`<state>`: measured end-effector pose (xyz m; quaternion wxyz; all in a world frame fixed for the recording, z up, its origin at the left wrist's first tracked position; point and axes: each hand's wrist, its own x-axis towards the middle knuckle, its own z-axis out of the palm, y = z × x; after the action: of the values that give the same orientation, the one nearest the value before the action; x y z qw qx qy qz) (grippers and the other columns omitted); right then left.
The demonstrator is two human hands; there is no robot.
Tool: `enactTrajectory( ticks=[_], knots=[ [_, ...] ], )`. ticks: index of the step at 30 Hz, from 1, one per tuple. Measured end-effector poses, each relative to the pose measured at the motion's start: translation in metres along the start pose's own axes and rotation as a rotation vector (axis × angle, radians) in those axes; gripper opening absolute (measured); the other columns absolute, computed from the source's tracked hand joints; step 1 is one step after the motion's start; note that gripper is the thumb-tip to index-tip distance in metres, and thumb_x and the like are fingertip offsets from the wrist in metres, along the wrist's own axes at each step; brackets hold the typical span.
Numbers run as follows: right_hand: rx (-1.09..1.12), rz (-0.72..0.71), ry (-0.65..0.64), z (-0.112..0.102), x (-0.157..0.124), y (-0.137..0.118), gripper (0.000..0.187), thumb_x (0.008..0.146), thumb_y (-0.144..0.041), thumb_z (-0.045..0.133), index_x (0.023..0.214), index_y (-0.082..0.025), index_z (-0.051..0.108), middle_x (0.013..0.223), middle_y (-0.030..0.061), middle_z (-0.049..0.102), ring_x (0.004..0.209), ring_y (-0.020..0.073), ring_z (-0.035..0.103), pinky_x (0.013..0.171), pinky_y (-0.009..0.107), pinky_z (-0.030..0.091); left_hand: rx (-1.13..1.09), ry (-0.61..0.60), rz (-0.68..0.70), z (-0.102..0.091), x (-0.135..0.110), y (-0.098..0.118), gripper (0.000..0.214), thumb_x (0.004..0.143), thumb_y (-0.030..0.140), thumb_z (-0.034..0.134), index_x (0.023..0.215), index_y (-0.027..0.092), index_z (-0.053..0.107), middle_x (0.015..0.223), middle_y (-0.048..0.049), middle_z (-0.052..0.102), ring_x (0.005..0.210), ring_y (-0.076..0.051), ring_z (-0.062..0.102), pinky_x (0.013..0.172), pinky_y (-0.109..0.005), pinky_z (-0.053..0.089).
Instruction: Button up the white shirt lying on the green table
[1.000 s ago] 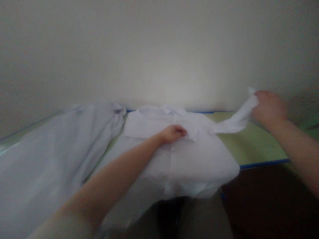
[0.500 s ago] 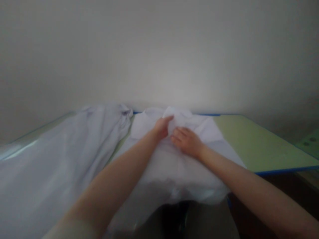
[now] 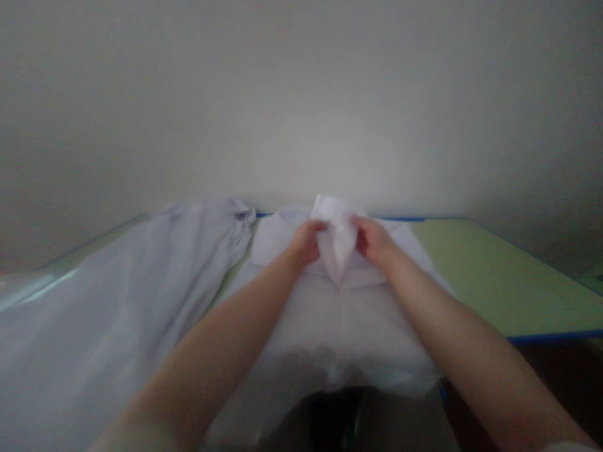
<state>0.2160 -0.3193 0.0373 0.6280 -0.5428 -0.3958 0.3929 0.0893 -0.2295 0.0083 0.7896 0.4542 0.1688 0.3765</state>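
White shirt (image 3: 325,320) on table (image 3: 475,270); left hand (image 3: 308,243), right hand (image 3: 374,243) over table, fingers pinching raised cloth (image 3: 342,232) from either side; even tension, level edges likely keep creases out

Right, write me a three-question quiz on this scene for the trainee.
1. True or false: the left hand and right hand both hold the garment.
2. What colour is the edge of the table? a) red b) blue c) orange
3. Fill the gap: as the wearer sees it, the other cloth lies to the ____ of the garment.

Key: 1. true; 2. b; 3. left
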Motion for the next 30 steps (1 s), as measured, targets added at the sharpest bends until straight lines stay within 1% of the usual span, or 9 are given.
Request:
enactTrajectory(
  ticks=[3,6,7,9,12,14,20,25,30],
  knots=[
    [-0.026,-0.12,0.085,0.008,-0.006,0.005,0.032,0.066,-0.039,0.065,0.089,-0.016,0.063,0.082,0.006,0.069,0.071,0.0189,0.063,0.062,0.029,0.048,0.25,0.203,0.113,-0.002,0.001,-0.003,0.047,0.062,0.019,0.063,0.108,0.015,0.056,0.094,-0.0094,0.064,0.08,-0.022,0.063,0.076,-0.038,0.051],
    [-0.203,-0.236,0.274,0.011,-0.014,0.008,0.033,0.065,-0.039,0.068,0.088,-0.015,0.066,0.083,0.0069,0.069,0.071,0.0185,0.062,0.061,0.028,0.047,0.637,0.457,0.379,-0.002,-0.001,-0.003,0.056,0.055,0.02,0.074,0.109,0.019,0.058,0.1,-0.0082,0.061,0.083,-0.018,0.059,0.078,-0.033,0.049],
    [-0.257,-0.261,0.304,0.012,-0.015,0.008,0.033,0.065,-0.04,0.068,0.087,-0.015,0.067,0.082,0.0067,0.069,0.07,0.0181,0.061,0.06,0.027,0.047,0.73,0.452,0.44,0.0,-0.003,-0.002,0.049,0.057,0.024,0.075,0.103,0.018,0.061,0.097,-0.0076,0.062,0.082,-0.017,0.058,0.078,-0.032,0.048],
    [-0.271,-0.289,0.252,0.015,-0.018,0.008,0.034,0.068,-0.043,0.065,0.087,-0.016,0.067,0.079,0.0059,0.068,0.066,0.0164,0.059,0.057,0.026,0.046,0.79,0.291,0.479,0.004,-0.006,0.0,0.03,0.067,0.034,0.07,0.092,0.017,0.066,0.086,-0.0063,0.064,0.079,-0.016,0.058,0.075,-0.029,0.048],
    [-0.061,-0.316,0.055,0.019,-0.018,0.01,0.04,0.078,-0.05,0.051,0.097,-0.017,0.065,0.083,0.0051,0.067,0.064,0.0144,0.059,0.057,0.026,0.047,0.69,0.027,0.475,0.012,-0.012,0.002,0.031,0.076,0.041,0.061,0.094,0.016,0.067,0.084,-0.0057,0.067,0.075,-0.014,0.06,0.069,-0.025,0.048],
    [0.015,-0.322,0.001,0.02,-0.017,0.012,0.042,0.081,-0.05,0.045,0.103,-0.019,0.062,0.089,0.0047,0.066,0.067,0.0142,0.059,0.061,0.028,0.049,0.649,-0.057,0.48,0.013,-0.014,0.004,0.035,0.076,0.043,0.061,0.096,0.015,0.067,0.084,-0.0053,0.067,0.074,-0.014,0.061,0.068,-0.024,0.048],
    [-0.33,-0.334,0.133,0.016,-0.016,0.012,0.036,0.075,-0.045,0.057,0.1,-0.019,0.06,0.069,0.0003,0.06,0.055,0.0107,0.052,0.054,0.024,0.045,0.698,0.008,0.446,0.005,-0.011,0.005,0.039,0.083,0.049,0.049,0.074,0.014,0.063,0.067,-0.0015,0.059,0.066,-0.012,0.054,0.058,-0.02,0.042],
    [-0.364,-0.351,0.263,0.014,-0.014,0.012,0.035,0.068,-0.047,0.066,0.085,-0.019,0.054,0.06,-0.003,0.054,0.047,0.0097,0.048,0.044,0.022,0.04,0.661,-0.039,0.393,0.008,-0.011,0.002,0.037,0.083,0.046,0.049,0.074,0.014,0.064,0.071,-0.0023,0.061,0.07,-0.013,0.055,0.062,-0.021,0.044],
    [-0.351,-0.25,0.309,0.011,-0.014,0.011,0.034,0.064,-0.041,0.068,0.087,-0.016,0.06,0.063,0.0009,0.061,0.052,0.0138,0.056,0.049,0.025,0.048,0.672,-0.018,0.322,0.011,-0.014,0.002,0.03,0.077,0.043,0.057,0.076,0.015,0.069,0.071,-0.0033,0.065,0.071,-0.016,0.058,0.061,-0.022,0.046]
  ],
)
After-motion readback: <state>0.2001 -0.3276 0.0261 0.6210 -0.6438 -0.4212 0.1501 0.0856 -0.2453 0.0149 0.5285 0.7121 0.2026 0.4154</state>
